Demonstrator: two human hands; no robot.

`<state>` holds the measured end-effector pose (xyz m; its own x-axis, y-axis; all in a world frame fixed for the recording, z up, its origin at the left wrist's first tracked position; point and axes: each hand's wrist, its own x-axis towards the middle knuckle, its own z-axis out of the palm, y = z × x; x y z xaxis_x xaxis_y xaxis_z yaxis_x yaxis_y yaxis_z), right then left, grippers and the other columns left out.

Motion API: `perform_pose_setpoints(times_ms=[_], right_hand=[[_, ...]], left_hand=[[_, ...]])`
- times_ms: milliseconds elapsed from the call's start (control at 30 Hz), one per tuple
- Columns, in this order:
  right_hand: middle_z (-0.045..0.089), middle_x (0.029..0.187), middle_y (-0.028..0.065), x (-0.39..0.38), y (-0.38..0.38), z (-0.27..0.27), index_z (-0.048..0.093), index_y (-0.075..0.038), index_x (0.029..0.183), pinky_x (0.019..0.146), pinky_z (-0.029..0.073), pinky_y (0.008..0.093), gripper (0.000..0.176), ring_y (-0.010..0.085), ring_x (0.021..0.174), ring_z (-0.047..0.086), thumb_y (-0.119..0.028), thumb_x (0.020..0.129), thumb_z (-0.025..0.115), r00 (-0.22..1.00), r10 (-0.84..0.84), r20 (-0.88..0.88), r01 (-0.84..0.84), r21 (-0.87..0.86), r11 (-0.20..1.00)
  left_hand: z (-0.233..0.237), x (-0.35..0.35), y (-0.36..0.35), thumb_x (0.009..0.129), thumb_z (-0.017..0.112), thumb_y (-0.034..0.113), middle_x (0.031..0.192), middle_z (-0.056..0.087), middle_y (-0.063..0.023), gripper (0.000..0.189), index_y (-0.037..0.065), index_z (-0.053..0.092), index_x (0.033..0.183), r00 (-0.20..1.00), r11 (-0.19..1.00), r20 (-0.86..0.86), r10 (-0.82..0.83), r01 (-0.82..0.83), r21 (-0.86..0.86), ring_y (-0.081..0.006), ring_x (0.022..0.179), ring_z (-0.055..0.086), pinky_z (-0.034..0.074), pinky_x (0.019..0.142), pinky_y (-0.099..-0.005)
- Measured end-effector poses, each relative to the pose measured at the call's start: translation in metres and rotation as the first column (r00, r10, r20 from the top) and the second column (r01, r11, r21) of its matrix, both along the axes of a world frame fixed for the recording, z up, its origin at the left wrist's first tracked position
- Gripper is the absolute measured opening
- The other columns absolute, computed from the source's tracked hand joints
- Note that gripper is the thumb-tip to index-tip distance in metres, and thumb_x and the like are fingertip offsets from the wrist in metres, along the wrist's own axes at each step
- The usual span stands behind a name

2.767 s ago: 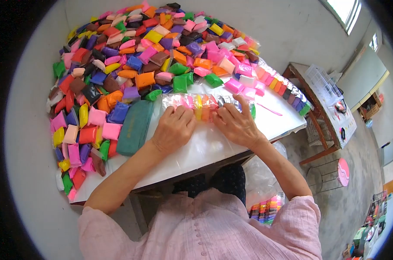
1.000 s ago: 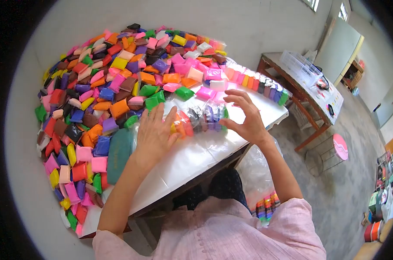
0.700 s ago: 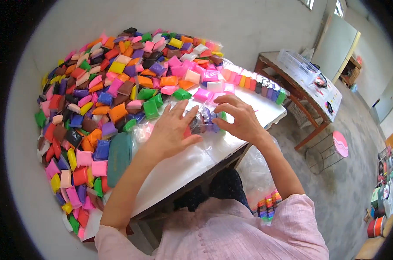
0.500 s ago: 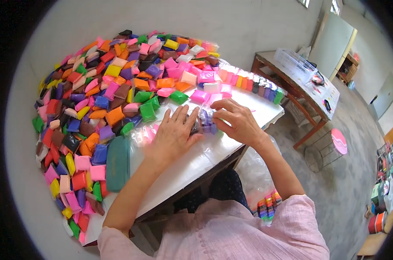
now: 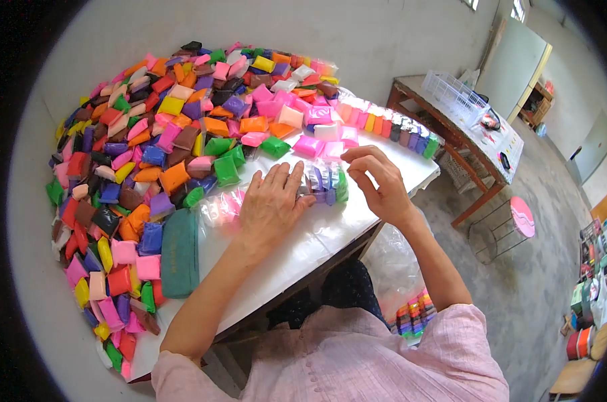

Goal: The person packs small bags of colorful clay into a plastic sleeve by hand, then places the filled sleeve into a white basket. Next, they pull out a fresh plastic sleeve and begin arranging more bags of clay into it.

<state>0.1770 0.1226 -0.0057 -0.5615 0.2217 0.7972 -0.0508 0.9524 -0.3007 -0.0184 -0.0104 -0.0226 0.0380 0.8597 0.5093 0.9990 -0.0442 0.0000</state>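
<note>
A clear plastic sleeve filled with a row of coloured clay packets [image 5: 323, 184] lies on the white table [image 5: 297, 248]. My left hand [image 5: 271, 204] rests flat on the sleeve's middle, fingers spread, pressing it down. My right hand [image 5: 378, 182] hovers just right of the sleeve's green end, fingers curled and apart, holding nothing. The pink packets at the sleeve's left end [image 5: 223, 204] show beside my left hand.
A big heap of loose coloured clay packets [image 5: 163, 127] covers the table's back and left. A dark green pouch [image 5: 179, 253] lies at my left. A filled packet row [image 5: 390, 127] lies at the far right edge. A wooden side table with a white basket [image 5: 454, 97] stands beyond.
The sleeve, stretched out under both hands at first, got bunched shorter. My right hand has let go of its right end and lifted off; my left hand stays pressed on it.
</note>
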Motion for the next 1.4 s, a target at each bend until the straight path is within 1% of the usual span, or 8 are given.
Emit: perform_pose_setpoints(times_ms=[300, 600, 700, 800, 933, 1033, 1267, 1400], right_hand=[[0.066, 0.107, 0.0163, 0.021, 0.002, -0.01, 0.056, -0.001, 0.095, 0.085, 0.052, 0.0387, 0.011, 0.0322, 0.1, 0.064, 0.0, 0.088, 0.064, 0.997, -0.055, -0.054, 0.053, -0.023, 0.998], [0.063, 0.118, 0.0144, 0.021, -0.001, 0.008, 0.057, -0.005, 0.121, 0.096, 0.046, 0.0444, 0.06, 0.0335, 0.112, 0.058, -0.025, 0.072, 0.085, 0.989, -0.108, 0.101, 0.1, 0.082, 0.992], [0.063, 0.119, 0.013, 0.013, 0.001, 0.013, 0.056, -0.006, 0.123, 0.094, 0.049, 0.042, 0.058, 0.0327, 0.114, 0.058, -0.016, 0.073, 0.082, 0.989, -0.126, 0.077, 0.118, 0.108, 0.987], [0.064, 0.121, 0.0112, 0.01, 0.016, 0.004, 0.057, -0.006, 0.124, 0.089, 0.053, 0.039, 0.053, 0.0283, 0.114, 0.06, -0.006, 0.075, 0.077, 0.988, 0.01, 0.152, 0.009, -0.127, 0.992], [0.065, 0.12, 0.0084, -0.003, 0.021, -0.01, 0.06, -0.006, 0.12, 0.079, 0.055, 0.0319, 0.044, 0.0183, 0.108, 0.062, 0.003, 0.078, 0.072, 0.997, 0.069, -0.035, -0.077, -0.451, 0.889], [0.069, 0.109, 0.0068, -0.012, 0.03, -0.02, 0.063, -0.004, 0.112, 0.072, 0.055, 0.0283, 0.036, 0.0152, 0.099, 0.064, 0.005, 0.079, 0.071, 0.999, 0.049, -0.013, -0.048, -0.546, 0.836], [0.067, 0.079, 0.0065, -0.016, 0.029, -0.032, 0.063, -0.002, 0.087, 0.061, 0.052, 0.0275, 0.009, 0.0162, 0.069, 0.065, 0.003, 0.083, 0.069, 0.97, -0.214, -0.115, 0.169, -0.311, 0.935], [0.067, 0.095, 0.0096, -0.012, 0.033, -0.039, 0.063, -0.003, 0.1, 0.068, 0.053, 0.031, 0.025, 0.0216, 0.082, 0.066, 0.01, 0.078, 0.063, 0.974, -0.209, -0.085, 0.183, -0.246, 0.952]], left_hand=[[-0.004, 0.001, -0.002, 0.088, 0.066, 0.037, 0.131, 0.056, -0.0179, 0.062, 0.006, 0.049, 0.139, 0.999, 0.997, 0.036, -0.004, 0.001, 0.083, -0.0326, 0.121, 0.054, 0.04, 0.106, -0.0499], [-0.009, -0.001, 0.0, 0.084, 0.071, 0.03, 0.126, 0.059, -0.0161, 0.066, 0.007, 0.047, 0.141, 0.995, 0.987, 0.082, -0.056, 0.043, 0.152, -0.0337, 0.116, 0.056, 0.041, 0.103, -0.0484], [-0.008, -0.002, 0.0, 0.082, 0.072, 0.027, 0.124, 0.06, -0.0152, 0.067, 0.007, 0.047, 0.141, 0.991, 0.982, 0.105, -0.082, 0.062, 0.177, -0.0333, 0.114, 0.057, 0.042, 0.101, -0.0476], [-0.009, -0.002, -0.001, 0.082, 0.072, 0.027, 0.123, 0.06, -0.0144, 0.067, 0.007, 0.047, 0.141, 0.992, 0.98, 0.092, -0.081, 0.063, 0.19, -0.0328, 0.113, 0.057, 0.042, 0.101, -0.0475], [-0.012, -0.002, -0.001, 0.082, 0.072, 0.027, 0.124, 0.059, -0.0141, 0.067, 0.007, 0.048, 0.141, 0.994, 0.98, 0.087, -0.06, 0.042, 0.196, -0.0323, 0.114, 0.056, 0.042, 0.102, -0.048], [-0.012, -0.001, -0.001, 0.082, 0.072, 0.028, 0.124, 0.059, -0.0138, 0.067, 0.008, 0.048, 0.141, 0.994, 0.977, 0.093, -0.058, 0.038, 0.21, -0.0321, 0.114, 0.057, 0.041, 0.103, -0.0483], [-0.016, -0.002, 0.0, 0.08, 0.073, 0.026, 0.124, 0.059, -0.013, 0.067, 0.008, 0.049, 0.14, 0.996, 0.973, 0.077, -0.044, 0.026, 0.229, -0.0316, 0.114, 0.057, 0.041, 0.102, -0.0468], [-0.014, 0.0, -0.001, 0.079, 0.075, 0.024, 0.123, 0.06, -0.0134, 0.068, 0.008, 0.049, 0.139, 0.994, 0.97, 0.097, -0.057, 0.032, 0.242, -0.0317, 0.113, 0.057, 0.042, 0.101, -0.0451]])
